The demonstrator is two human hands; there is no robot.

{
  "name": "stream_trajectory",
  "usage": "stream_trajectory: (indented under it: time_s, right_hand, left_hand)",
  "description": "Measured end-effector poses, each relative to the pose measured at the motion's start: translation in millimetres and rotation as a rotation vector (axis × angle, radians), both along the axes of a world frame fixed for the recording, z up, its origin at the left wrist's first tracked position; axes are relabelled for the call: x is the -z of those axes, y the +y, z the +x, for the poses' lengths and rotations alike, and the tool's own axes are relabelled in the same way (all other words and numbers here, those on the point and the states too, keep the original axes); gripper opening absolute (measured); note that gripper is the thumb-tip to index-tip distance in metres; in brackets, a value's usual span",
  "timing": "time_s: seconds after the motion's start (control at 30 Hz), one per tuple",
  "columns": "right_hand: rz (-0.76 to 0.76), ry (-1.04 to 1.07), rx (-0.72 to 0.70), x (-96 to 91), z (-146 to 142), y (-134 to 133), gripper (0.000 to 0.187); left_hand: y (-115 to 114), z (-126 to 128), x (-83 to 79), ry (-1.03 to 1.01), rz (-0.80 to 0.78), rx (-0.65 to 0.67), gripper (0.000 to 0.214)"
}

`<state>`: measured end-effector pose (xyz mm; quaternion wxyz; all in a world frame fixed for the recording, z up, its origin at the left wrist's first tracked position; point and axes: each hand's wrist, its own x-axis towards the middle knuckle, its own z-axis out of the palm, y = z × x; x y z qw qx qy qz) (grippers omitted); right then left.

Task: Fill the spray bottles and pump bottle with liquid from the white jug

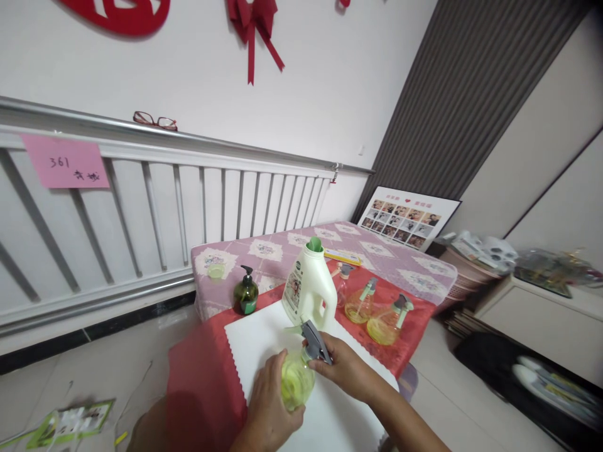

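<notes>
My left hand (pixel 272 397) is wrapped round the body of a clear spray bottle (pixel 296 380) with yellow-green liquid in it. At the bottle's top, my right hand (pixel 337 366) grips the grey trigger spray head (pixel 316 341). Whether the head is fully seated on the neck I cannot tell. The bottle is held over a white scalloped mat (pixel 330 414). Just behind it stands a large pale green jug (pixel 304 285) with its green spout insert showing and no cap on top. A dark green pump bottle (pixel 245 291) is to the left of the jug.
Spray bottles with yellow liquid (pixel 384 326) (pixel 360 306) and a pinkish spray bottle (pixel 343 285) stand right on the red cloth (pixel 409 333). A pale green cap (pixel 216 271) lies at the table's far left. A radiator (pixel 211 201) runs behind; a photo board (pixel 407 216) leans at the back.
</notes>
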<state>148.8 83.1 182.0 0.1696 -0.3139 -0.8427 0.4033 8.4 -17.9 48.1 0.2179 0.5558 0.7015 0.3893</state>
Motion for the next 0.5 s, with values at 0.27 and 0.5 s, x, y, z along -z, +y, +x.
stream_trajectory:
  time_s: [0.27, 0.5]
  right_hand:
    - [0.066, 0.006, 0.057, 11.4, -5.4, -10.6, 0.019]
    - [0.184, 0.003, 0.225, 24.3, -18.0, -27.2, 0.012]
  left_hand:
    - [-1.1, 1.4, -1.3, 0.039, -0.003, -0.009, 0.093]
    - [1.1, 4.9, 14.5, 0.075, 0.078, -0.071, 0.087]
